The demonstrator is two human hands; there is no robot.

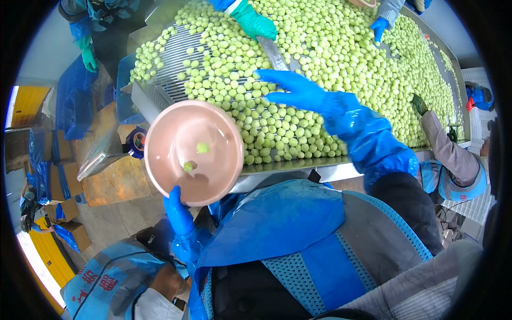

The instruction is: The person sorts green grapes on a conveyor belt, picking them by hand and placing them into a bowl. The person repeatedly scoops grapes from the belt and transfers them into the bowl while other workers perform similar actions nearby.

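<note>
My left hand [179, 214], in a blue glove, grips the near rim of a pink plastic bowl [218, 180] with the thumb over its edge. Two green pieces [203, 148] lie inside it. My right hand [296, 90], also blue-gloved, is over a sorting table heaped with pale green round fruits [276, 132]. Its fingers are spread and nothing shows between them. Just beyond my fingertips lies a flat metal bar [273, 53], its far end at a co-worker's green-gloved hand [254, 23]. Metal slats [176, 60] show through the fruit at the left.
Another co-worker's blue-gloved hand [379, 29] and a dark-gloved hand [419, 105] reach onto the fruit. A metal chute plate [150, 98] stands behind the bowl. To the left are a tape roll [137, 142] and cardboard boxes [74, 236]. A person in a vest [116, 280] is close at lower left.
</note>
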